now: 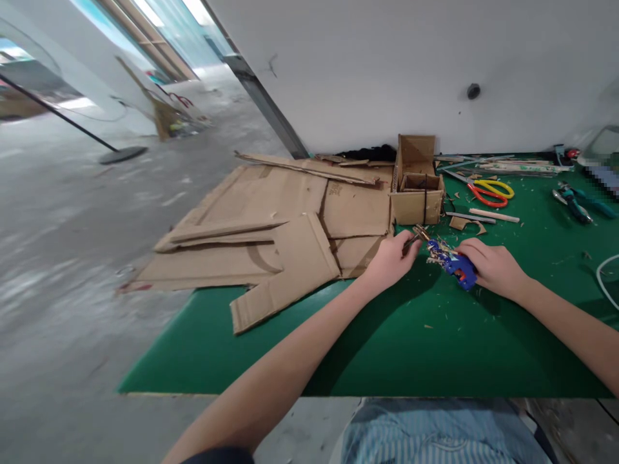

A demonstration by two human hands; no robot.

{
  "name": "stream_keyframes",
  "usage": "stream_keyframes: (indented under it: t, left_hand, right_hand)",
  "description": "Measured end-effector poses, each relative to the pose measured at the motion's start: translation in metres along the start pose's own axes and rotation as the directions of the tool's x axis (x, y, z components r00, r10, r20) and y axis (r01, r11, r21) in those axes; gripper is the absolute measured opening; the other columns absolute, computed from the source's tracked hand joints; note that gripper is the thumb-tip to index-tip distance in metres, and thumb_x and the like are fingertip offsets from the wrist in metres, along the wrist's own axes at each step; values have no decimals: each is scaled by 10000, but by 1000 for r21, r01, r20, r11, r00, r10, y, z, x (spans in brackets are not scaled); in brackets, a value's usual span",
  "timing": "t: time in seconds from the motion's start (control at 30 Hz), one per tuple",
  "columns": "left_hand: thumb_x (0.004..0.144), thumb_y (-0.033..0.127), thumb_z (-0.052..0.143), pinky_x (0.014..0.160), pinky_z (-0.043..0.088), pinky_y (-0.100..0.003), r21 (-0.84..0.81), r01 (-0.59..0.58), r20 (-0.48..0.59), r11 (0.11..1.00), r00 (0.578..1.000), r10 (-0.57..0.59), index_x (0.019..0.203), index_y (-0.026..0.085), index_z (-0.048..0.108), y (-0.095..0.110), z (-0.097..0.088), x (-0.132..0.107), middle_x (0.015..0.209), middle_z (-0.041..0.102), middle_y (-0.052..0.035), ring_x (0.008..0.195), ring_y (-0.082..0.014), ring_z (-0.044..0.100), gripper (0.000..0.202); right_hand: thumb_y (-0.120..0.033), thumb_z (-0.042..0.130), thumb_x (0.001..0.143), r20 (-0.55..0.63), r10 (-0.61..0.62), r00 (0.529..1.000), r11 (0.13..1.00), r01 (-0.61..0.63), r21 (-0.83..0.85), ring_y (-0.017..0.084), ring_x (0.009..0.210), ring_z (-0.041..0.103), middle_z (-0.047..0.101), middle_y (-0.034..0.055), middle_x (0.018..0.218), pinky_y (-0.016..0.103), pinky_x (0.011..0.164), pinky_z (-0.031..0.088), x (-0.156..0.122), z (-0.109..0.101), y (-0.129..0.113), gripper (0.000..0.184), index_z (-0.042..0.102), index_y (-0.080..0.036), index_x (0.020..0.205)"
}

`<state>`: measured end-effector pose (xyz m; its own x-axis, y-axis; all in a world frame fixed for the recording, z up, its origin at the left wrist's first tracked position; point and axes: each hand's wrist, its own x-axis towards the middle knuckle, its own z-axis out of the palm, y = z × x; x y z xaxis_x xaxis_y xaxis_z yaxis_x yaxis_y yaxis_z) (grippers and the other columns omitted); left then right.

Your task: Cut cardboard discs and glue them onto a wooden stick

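My right hand (488,264) is wrapped round a blue glue gun (452,261) lying low over the green table mat (387,341), its nozzle pointing left. My left hand (389,261) is pinched on a small brown cardboard strip (420,233) just in front of the nozzle. Both hands sit close together, directly in front of a small open cardboard box (416,193).
Flattened cardboard sheets (271,238) cover the mat's left part and overhang its edge. Behind the hands lie yellow and red scissors (491,192), a wooden stick (493,216), pliers (575,203) and thin strips along the white wall. Concrete floor lies to the left.
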<state>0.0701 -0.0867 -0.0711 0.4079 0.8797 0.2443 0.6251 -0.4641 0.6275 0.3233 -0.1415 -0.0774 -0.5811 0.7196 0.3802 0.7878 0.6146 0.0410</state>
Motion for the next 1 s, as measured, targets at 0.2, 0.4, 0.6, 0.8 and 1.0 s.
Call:
stream_keyframes:
  t: [0.2,0.4,0.6,0.8,1.0]
  left_hand:
    - [903,301,518,499,285,-220,-130,38,-57,991,997,-46,939,192,480,-5,5,0,557,444,69,495,-97,415,121]
    - [908,276,500,509,290,-219,-182,25,-84,983,996,-40,872,190,493,-7,7,1,569,457,63,502,-87,397,94]
    - [926,279,492,542,302,-227,-113,12,-104,993,994,-23,861,189,511,-9,7,0,588,476,54,531,-95,413,112]
    - [938,299,481,543,308,-228,-127,19,-127,992,991,-35,834,186,528,-7,7,0,589,478,48,538,-98,421,161]
    - [940,372,471,529,284,-234,-137,28,-169,990,984,-51,786,186,524,-5,7,-2,566,454,50,521,-96,395,248]
  right_hand:
    - [-224,509,896,11,5,1000,1000,-5,-13,169,719,639,669,111,1132,268,518,373,0,1,1,265,550,-142,1144]
    - [-221,511,890,9,4,1000,1000,-4,-18,169,720,638,667,113,1143,268,528,380,-1,2,1,277,546,-142,1153]
    - [-224,507,897,20,19,1000,1000,-19,-2,171,742,639,665,118,1143,260,518,366,0,3,2,278,550,-143,1160]
    - [-223,504,897,33,18,999,1000,-18,2,177,761,641,662,121,1146,258,523,374,-1,2,1,279,551,-144,1160]
    - [-212,518,884,35,14,999,1000,-15,23,177,759,639,657,125,1147,258,529,388,-1,2,2,290,558,-145,1163]
